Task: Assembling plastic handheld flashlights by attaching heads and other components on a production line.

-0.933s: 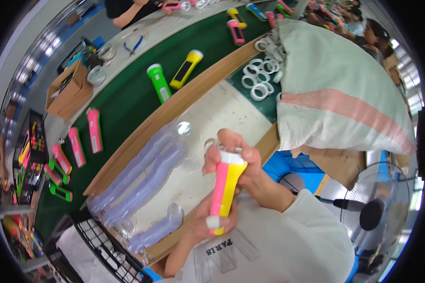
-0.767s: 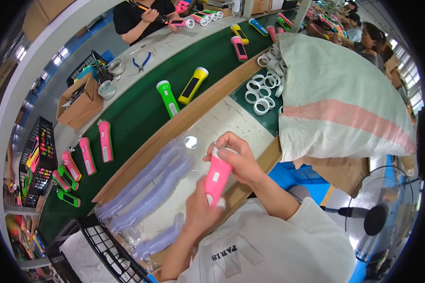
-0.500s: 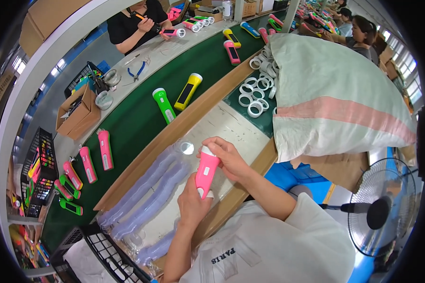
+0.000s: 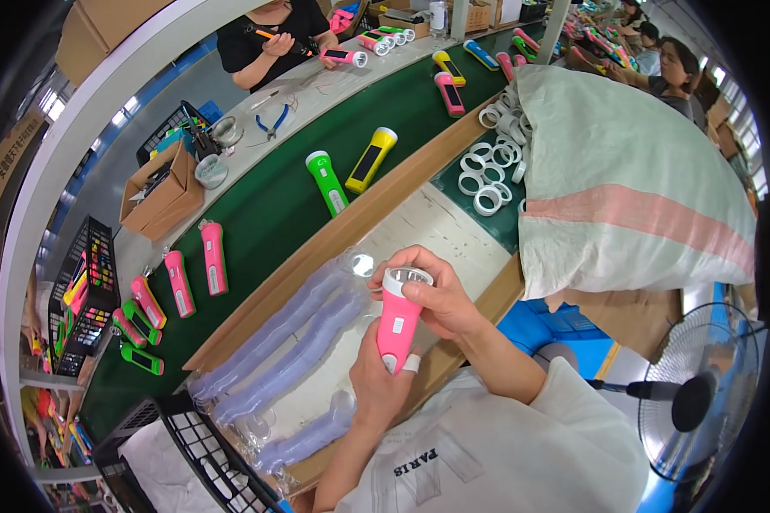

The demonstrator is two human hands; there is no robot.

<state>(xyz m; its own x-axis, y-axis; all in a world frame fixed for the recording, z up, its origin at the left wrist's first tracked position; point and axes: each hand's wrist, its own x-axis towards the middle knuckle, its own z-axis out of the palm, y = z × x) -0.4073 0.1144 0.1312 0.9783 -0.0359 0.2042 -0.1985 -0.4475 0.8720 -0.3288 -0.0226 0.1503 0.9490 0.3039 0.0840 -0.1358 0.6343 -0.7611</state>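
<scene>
A pink flashlight (image 4: 398, 321) with a white head is held between my two hands, its clear front tilted up so the shiny reflector shows. My left hand (image 4: 381, 376) wraps around the lower end of its body, with a white band on one finger. My right hand (image 4: 441, 295) grips the white head, thumb and fingers around its rim. Beside them on the white work surface lie long nested stacks of clear, bluish plastic discs (image 4: 295, 359). One loose clear disc (image 4: 364, 265) sits at the far end of a stack, near my right fingers.
White rings (image 4: 488, 201) are heaped beside a large pale sack (image 4: 624, 197) at right. Beyond a cardboard divider (image 4: 316, 256), a green conveyor (image 4: 265, 214) carries several flashlights. A black basket (image 4: 205, 453) stands at lower left, a fan (image 4: 689, 402) at right. A co-worker (image 4: 274, 43) handles a flashlight opposite.
The flashlight has been tipped so its head now faces up toward me. My right hand has shifted around the head's rim. The whole view has moved slightly.
</scene>
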